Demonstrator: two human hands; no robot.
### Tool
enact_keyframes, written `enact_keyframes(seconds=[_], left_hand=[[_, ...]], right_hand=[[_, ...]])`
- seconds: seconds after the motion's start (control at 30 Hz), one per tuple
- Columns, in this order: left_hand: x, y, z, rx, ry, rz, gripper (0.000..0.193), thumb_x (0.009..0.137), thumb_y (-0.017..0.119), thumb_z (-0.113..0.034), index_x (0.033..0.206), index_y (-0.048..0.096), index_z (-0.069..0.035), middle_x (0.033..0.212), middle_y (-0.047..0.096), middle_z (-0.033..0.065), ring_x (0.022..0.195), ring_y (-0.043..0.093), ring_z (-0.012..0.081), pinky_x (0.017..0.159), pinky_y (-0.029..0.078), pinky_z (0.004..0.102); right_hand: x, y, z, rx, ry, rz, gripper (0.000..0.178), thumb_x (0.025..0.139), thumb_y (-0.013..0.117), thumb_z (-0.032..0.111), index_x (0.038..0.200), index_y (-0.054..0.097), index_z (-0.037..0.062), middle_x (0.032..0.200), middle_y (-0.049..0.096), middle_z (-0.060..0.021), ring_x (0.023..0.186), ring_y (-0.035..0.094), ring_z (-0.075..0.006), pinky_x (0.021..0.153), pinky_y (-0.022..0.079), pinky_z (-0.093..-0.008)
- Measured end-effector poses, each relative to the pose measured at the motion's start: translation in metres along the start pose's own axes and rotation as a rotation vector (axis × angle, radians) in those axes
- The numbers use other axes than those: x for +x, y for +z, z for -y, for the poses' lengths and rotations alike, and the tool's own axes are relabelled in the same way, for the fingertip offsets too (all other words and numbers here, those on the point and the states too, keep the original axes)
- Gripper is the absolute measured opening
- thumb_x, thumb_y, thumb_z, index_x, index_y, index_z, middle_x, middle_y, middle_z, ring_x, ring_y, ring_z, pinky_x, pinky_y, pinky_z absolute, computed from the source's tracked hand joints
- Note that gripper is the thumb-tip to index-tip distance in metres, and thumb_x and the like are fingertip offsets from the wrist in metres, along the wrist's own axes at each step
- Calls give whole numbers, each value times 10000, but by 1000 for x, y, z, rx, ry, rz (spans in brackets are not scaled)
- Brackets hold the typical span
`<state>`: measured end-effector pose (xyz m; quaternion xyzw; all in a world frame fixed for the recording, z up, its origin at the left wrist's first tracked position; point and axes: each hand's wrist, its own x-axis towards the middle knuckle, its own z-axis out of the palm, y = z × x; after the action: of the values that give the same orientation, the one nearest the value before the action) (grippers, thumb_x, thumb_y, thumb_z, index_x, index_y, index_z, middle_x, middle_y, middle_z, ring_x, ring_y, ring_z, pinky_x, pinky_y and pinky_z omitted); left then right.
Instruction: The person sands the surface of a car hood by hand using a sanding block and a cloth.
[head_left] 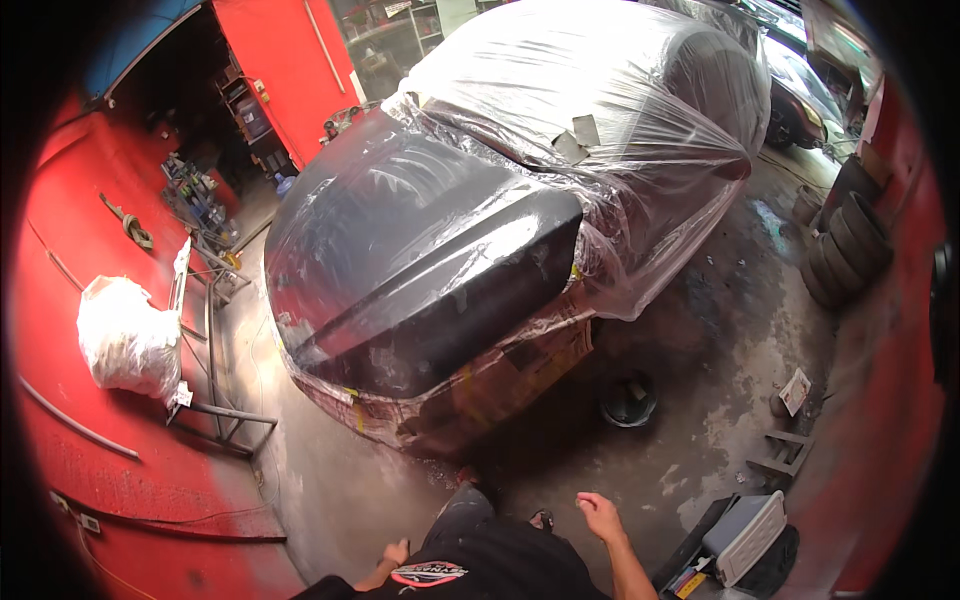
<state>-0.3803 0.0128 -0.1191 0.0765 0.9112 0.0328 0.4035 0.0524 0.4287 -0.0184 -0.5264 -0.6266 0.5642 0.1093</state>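
My left hand [397, 553] is low in the view beside my dark shirt, its fingers curled in, and nothing shows in it. Off to the right, my right hand [600, 513] hovers over the floor with its fingers folded, and I see nothing sticking out of it. Neither hand touches the car. Ahead of me stands a car whose dark grey hood [420, 260] has dull, patchy areas. Masking paper [500, 385] with yellow tape covers its front and side below the hood. Clear plastic sheeting [640, 150] drapes the windshield, roof and side.
A metal stand [225, 412] and a white wrapped bundle [130, 335] are along the red left wall. A round black basin [630, 400] sits by the car. To the right are stacked tires [848, 250], a small stool [780, 455] and a grey-and-white case [748, 538].
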Motion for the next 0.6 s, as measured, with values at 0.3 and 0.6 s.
enact_keyframes(seconds=[0.3,0.6], left_hand=[[-92,1,-480,-180,1101,106,610,1176,464,-483,1464,661,17,1403,698,250,1363,635,371,1172,461,422],[-164,239,-632,-200,702,1096,771,1194,300,-608,1505,651,4,1534,647,167,1447,582,275,1227,429,417]], right_hand=[[65,-64,35,467,-145,-127,617,1091,708,315,1620,535,49,1668,518,-175,1531,511,-322,1236,453,-423],[118,-135,-29,1280,371,-606,831,1051,767,364,1737,318,232,1606,532,-114,1391,565,-265,1088,476,-480]])
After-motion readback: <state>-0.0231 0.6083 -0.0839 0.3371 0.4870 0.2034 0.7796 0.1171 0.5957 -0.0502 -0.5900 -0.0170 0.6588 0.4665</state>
